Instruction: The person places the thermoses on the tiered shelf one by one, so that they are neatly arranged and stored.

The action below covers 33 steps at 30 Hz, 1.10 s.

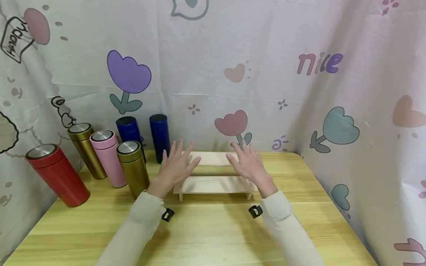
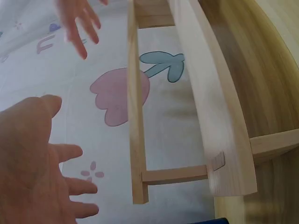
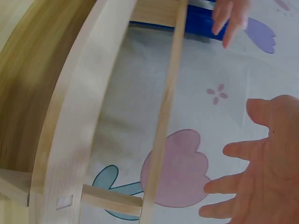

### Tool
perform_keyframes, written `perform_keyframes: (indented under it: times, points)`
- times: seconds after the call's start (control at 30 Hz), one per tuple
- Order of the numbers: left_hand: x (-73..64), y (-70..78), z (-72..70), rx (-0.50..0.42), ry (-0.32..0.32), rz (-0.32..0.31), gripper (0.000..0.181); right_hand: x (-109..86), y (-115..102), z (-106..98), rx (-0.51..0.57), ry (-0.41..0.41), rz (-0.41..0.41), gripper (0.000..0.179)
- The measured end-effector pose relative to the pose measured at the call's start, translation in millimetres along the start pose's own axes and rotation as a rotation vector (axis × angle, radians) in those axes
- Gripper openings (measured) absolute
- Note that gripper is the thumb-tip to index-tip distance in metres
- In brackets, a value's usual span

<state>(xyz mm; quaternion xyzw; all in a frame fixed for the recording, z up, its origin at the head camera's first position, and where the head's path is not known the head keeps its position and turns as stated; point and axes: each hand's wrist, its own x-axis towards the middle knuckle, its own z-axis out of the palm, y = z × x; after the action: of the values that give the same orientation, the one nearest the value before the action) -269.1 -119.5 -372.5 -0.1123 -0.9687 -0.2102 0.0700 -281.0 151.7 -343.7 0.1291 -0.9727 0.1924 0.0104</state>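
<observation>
A small two-tier wooden rack (image 1: 216, 184) of pale wood stands on the table, its lower board in front and a higher one behind. Over its left end my left hand (image 1: 174, 168) is held with fingers spread and nothing in it. My right hand (image 1: 247, 166), likewise spread and bare, hovers over the right end. Both wrist views show the rack's long board (image 2: 205, 84) and side bars beside the hands, with a gap between fingers and wood. The rack's upper board is partly hidden behind the hands in the head view.
Left of the rack stand several tall flasks: a red flask (image 1: 61, 177), a pink flask (image 1: 110, 159), a front gold flask (image 1: 134, 171), a rear gold flask (image 1: 87, 153) and two blue ones, the nearer-to-rack blue flask (image 1: 160, 136) close to my left hand. A patterned curtain (image 1: 199, 55) surrounds the wooden table (image 1: 206, 236).
</observation>
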Motion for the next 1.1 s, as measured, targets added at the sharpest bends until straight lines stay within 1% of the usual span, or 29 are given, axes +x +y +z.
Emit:
perform_keyframes:
  times: [0.1, 0.2, 0.33, 0.43, 0.5, 0.57, 0.7, 0.8, 0.87, 0.97, 1.03, 1.1]
  points:
    - [-4.1, -4.2, -5.2, -0.05, -0.013, 0.018, 0.072, -4.2, 2.6, -4.6, 0.064, 0.011, -0.024, 0.072]
    - [-9.9, -6.6, -11.3, -0.125, -0.031, 0.048, 0.07, -9.5, 9.3, -9.1, 0.141, 0.036, -0.038, 0.072]
    - [-19.6, -6.9, -22.2, -0.307, -0.05, 0.136, 0.07, -17.2, 22.2, -17.4, 0.257, 0.057, -0.018, 0.076]
    - [-27.1, -7.0, -31.3, -0.456, -0.039, 0.218, 0.064, -22.4, 34.4, -23.7, 0.333, 0.065, 0.01, 0.076]
    - [-33.7, -7.4, -39.0, -0.524, -0.017, 0.245, 0.059, -24.5, 44.2, -26.1, 0.376, 0.068, 0.026, 0.074]
    - [-42.0, -8.8, -48.6, -0.571, 0.011, 0.269, 0.055, -26.0, 53.5, -27.3, 0.426, 0.061, 0.049, 0.071]
    - [-60.9, -12.1, -71.3, -0.59, 0.094, 0.3, 0.05, -27.3, 70.8, -27.8, 0.529, 0.016, 0.074, 0.069]
    - [-72.6, -16.3, -87.2, -0.571, 0.177, 0.341, 0.05, -28.5, 82.7, -26.6, 0.586, -0.024, 0.091, 0.069]
    - [-78.5, -20.3, -96.7, -0.562, 0.23, 0.354, 0.051, -30.7, 89.6, -25.1, 0.606, -0.049, 0.099, 0.068]
    - [-86.2, -28.3, -108.7, -0.559, 0.283, 0.341, 0.052, -34.3, 98.7, -20.9, 0.631, -0.089, 0.118, 0.064]
    - [-90.2, -34.8, -114.5, -0.562, 0.303, 0.322, 0.053, -36.7, 104.1, -17.0, 0.642, -0.117, 0.133, 0.059]
    - [-93.7, -42.2, -117.9, -0.569, 0.31, 0.298, 0.054, -38.6, 109.4, -12.2, 0.655, -0.138, 0.151, 0.055]
